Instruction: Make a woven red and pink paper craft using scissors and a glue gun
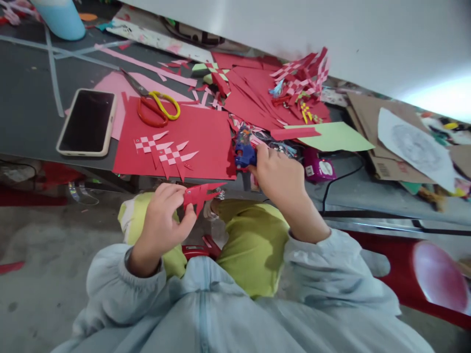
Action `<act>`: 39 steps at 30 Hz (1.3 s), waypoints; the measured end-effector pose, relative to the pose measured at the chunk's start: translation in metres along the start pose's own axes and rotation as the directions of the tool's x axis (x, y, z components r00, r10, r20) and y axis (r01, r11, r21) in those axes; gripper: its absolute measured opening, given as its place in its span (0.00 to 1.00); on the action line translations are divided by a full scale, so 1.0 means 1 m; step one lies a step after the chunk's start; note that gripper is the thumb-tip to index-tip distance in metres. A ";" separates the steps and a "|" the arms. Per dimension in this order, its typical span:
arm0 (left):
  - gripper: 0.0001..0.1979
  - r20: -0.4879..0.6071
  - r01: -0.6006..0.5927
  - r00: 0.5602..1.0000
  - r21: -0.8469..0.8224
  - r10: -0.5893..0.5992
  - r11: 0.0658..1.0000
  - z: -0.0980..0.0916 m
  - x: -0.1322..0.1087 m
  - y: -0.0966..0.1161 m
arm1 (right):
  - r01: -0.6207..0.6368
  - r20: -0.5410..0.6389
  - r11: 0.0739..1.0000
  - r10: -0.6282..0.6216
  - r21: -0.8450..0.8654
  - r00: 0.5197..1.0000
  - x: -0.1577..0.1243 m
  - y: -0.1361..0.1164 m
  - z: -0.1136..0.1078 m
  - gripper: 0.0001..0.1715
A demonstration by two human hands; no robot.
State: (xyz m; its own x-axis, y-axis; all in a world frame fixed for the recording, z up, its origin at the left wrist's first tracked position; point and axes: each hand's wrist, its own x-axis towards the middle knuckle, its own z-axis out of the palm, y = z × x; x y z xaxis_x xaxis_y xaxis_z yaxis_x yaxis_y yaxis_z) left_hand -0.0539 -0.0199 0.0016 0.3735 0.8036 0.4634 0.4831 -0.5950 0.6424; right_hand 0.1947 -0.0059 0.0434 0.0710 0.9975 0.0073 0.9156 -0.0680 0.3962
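Note:
My left hand [165, 213] pinches a small folded red paper piece [196, 193] with cut pointed strips, held just off the table's front edge. Closed around a blue glue gun [243, 146], my right hand [281, 174] is at the table edge; part of the gun is hidden by the fingers. To its left lies a large red paper sheet [206, 127]. Two woven red-and-white paper fish [149, 143] rest on that sheet. Scissors [154, 105] with red and yellow handles lie across its upper left part.
A phone [86, 122] lies at the left on the table. Behind the hands are woven red paper pieces [301, 83] and a light green sheet [331, 137]. A purple box [319, 169] with a black cable sits right of my right hand, near cardboard [390, 164].

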 end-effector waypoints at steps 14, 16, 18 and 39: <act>0.13 0.068 0.059 0.996 -0.026 -0.057 0.998 0.012 0.004 0.007 | 0.114 0.025 0.992 -0.115 0.052 0.993 -0.014 0.002 -0.012 0.33; 0.14 0.064 0.074 0.995 -0.051 -0.071 0.996 0.013 0.004 0.008 | 0.174 -0.062 0.972 -0.166 0.157 0.984 -0.018 0.005 -0.021 0.28; 0.15 0.071 0.089 0.994 -0.095 -0.082 0.992 0.014 0.005 0.009 | 0.280 -0.163 0.885 -0.235 0.371 0.958 -0.019 0.006 -0.028 0.25; 0.10 0.080 0.237 0.969 -0.020 -0.235 0.971 0.024 0.002 0.012 | 0.099 0.003 0.259 -0.368 0.961 0.930 0.029 -0.026 -0.039 0.09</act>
State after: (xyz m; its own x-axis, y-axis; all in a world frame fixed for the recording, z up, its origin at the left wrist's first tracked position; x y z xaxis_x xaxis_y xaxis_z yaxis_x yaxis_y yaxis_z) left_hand -0.0283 -0.0254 -0.0042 0.3115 0.9168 0.2497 0.5420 -0.3873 0.7458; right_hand 0.1571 0.0259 0.0694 -0.2699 0.9524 -0.1419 0.6241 0.0608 -0.7790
